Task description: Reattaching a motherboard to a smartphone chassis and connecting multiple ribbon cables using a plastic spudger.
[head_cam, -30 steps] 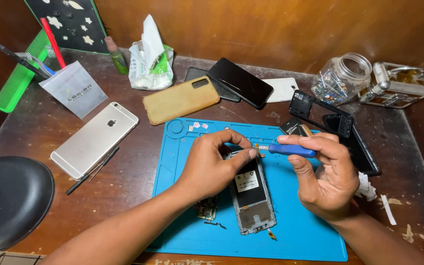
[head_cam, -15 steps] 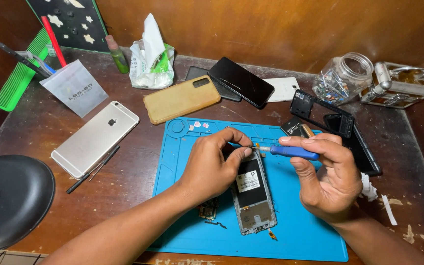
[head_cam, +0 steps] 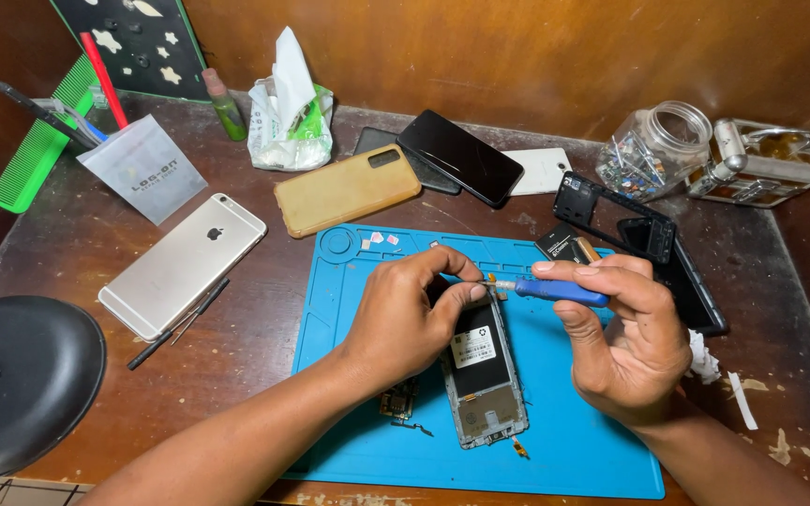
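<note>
A head-worn camera looks down at a dark wooden table [head_cam: 96,253] where a person works with two bare hands over a blue silicone repair mat [head_cam: 574,440].

An opened phone [head_cam: 482,375] lies flat near the middle of the mat, back cover off, its battery and inner frame facing up. The left hand [head_cam: 405,314] rests over the phone's top end, fingers curled, thumb and forefinger pinched together at the upper edge – what sits between them is too small to make out. The right hand [head_cam: 625,347] holds a blue-handled screwdriver [head_cam: 555,291] in a closed grip between thumb and fingers, the shaft lying nearly level and its metal tip pointing left, meeting the left fingertips at the top of the phone.

Just left of the phone, on the mat, lies a small circuit board [head_cam: 396,401], partly hidden by the left wrist.

Behind the mat – toward the wall – lie a phone in a tan case [head_cam: 344,190], a black phone [head_cam: 459,156] face up and a white phone [head_cam: 541,171]. A silver phone [head_cam: 183,265] lies face down to the left, with tweezers [head_cam: 180,323] just beside it. At the right stand a glass jar [head_cam: 653,150] of small parts and a black phone frame [head_cam: 616,215]. A round black object [head_cam: 21,384] fills the lower left corner.
</note>
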